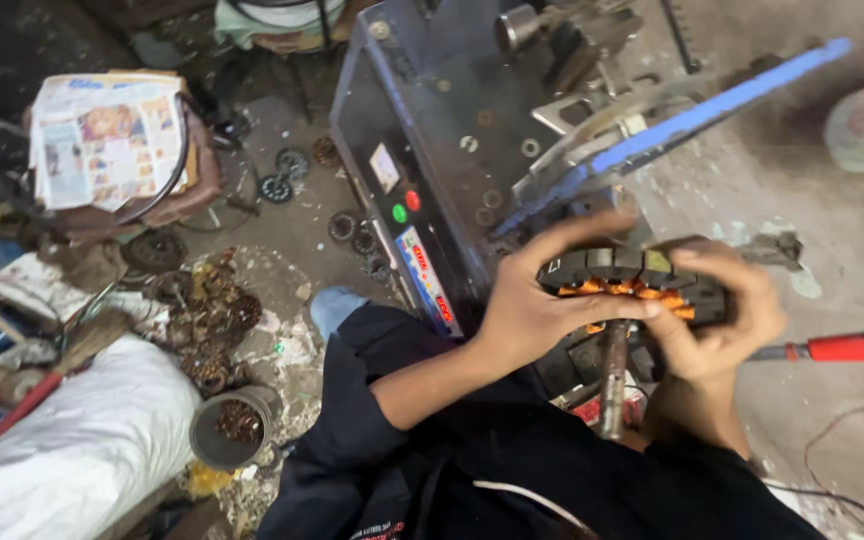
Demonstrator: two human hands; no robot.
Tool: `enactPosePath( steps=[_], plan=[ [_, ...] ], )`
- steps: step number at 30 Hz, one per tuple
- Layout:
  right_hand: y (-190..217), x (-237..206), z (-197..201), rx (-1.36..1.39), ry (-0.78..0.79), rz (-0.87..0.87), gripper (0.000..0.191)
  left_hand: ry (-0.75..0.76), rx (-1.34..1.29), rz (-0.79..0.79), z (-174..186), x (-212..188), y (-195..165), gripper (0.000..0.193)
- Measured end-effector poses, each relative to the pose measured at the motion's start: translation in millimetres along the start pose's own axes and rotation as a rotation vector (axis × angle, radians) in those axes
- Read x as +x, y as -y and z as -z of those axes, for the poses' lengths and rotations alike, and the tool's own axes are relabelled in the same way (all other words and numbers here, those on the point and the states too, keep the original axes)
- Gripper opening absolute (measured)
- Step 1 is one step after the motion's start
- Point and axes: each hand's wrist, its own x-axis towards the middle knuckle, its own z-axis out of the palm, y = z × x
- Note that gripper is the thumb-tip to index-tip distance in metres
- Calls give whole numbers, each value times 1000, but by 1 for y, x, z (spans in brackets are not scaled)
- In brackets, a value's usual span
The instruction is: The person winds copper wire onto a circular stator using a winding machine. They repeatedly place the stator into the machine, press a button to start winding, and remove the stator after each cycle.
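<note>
Left hand point(532, 300): clamped round the left end of the stator point(632, 285), thumb over the top.
Right hand point(717, 320): gripping its right end, fingers curled over the rim.
Stator: dark ring with copper windings, held between both hands, above a metal shaft point(613, 380), in front of the grey machine point(432, 130).
Floor, left: newspaper point(107, 135), pot point(227, 430) of coils.

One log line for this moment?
left hand: grips stator | right hand: grips stator | behind: winding machine
</note>
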Motion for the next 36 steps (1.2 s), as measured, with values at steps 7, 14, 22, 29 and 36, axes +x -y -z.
enactPosePath(
  steps=[7,14,22,29,36],
  plan=[
    [35,59,-19,-119,271,-47,75,-110,-90,176,56,-15,10,49],
    [10,43,5,365,332,-172,36,-52,-1101,-116,77,-2,-27,47],
    [-3,36,27,1041,616,-191,25,788,-1151,-338,95,23,-28,12],
    [-111,-57,116,1162,924,-362,46,762,-1175,-500,82,4,-9,24],
    [-97,-71,123,1034,772,-376,35,621,-1120,-362,84,-1,-28,15]
  ],
)
